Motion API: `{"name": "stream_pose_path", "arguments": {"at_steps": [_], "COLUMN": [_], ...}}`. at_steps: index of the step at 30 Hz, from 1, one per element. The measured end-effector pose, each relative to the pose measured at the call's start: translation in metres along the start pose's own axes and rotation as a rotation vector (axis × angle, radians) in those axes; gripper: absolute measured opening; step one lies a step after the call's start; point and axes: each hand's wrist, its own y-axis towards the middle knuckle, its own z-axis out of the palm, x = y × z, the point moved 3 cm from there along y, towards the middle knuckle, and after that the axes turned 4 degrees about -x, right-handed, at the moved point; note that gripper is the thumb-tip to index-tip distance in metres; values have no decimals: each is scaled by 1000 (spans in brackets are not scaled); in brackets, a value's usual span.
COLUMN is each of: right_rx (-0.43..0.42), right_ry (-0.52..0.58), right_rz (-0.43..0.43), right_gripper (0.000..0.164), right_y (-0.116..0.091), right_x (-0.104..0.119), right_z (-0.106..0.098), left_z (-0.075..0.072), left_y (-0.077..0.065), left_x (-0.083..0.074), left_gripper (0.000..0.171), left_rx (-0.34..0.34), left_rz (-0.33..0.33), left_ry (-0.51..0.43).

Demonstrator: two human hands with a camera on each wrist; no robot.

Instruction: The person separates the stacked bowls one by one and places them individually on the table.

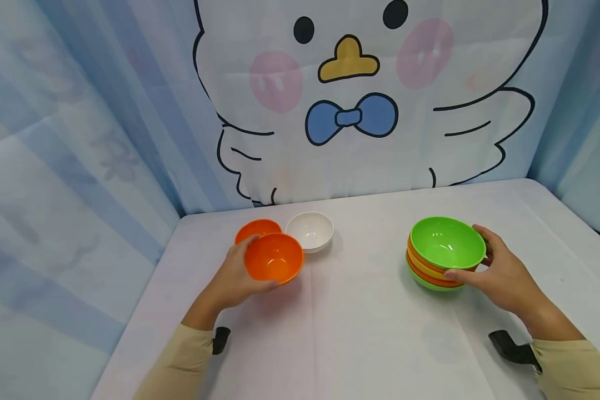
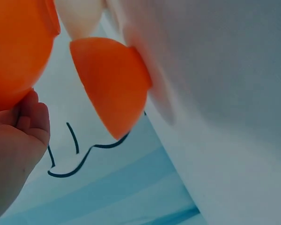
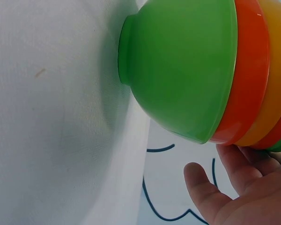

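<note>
My left hand (image 1: 239,274) grips an orange bowl (image 1: 274,258) by its side, thumb at the near rim and fingers at the far side. In the left wrist view, that bowl (image 2: 19,51) is up off the table. Behind it, partly hidden, a second orange bowl (image 1: 258,227) stands on the table beside a white bowl (image 1: 310,231). On the right, my right hand (image 1: 505,276) holds a stack of bowls, thumb in front and fingers behind. A green bowl (image 1: 448,243) tops it, with orange and yellow ones beneath and another green bowl (image 3: 187,70) at the bottom.
A white cloth covers the table (image 1: 360,328). A curtain (image 1: 350,161) with a cartoon bird hangs along the back edge, and more curtain (image 1: 70,189) hangs at the left. Black straps (image 1: 512,349) show at both wrists.
</note>
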Motion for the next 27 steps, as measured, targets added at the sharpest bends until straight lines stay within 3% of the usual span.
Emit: {"name": "stream_pose_path", "arguments": {"at_steps": [6, 27], "right_rx": [-3, 0], "right_ry": [-2, -6], "right_rz": [0, 8], "right_gripper": [115, 115], "right_y": [0, 0], "right_x": [0, -1], "right_z": [0, 0], "left_z": [-1, 2], "left_y": [-2, -9], "left_x": [11, 24], "left_gripper": [103, 99], "left_rx": [19, 79], "left_rz": [-38, -30], "left_ry": [42, 85]}}
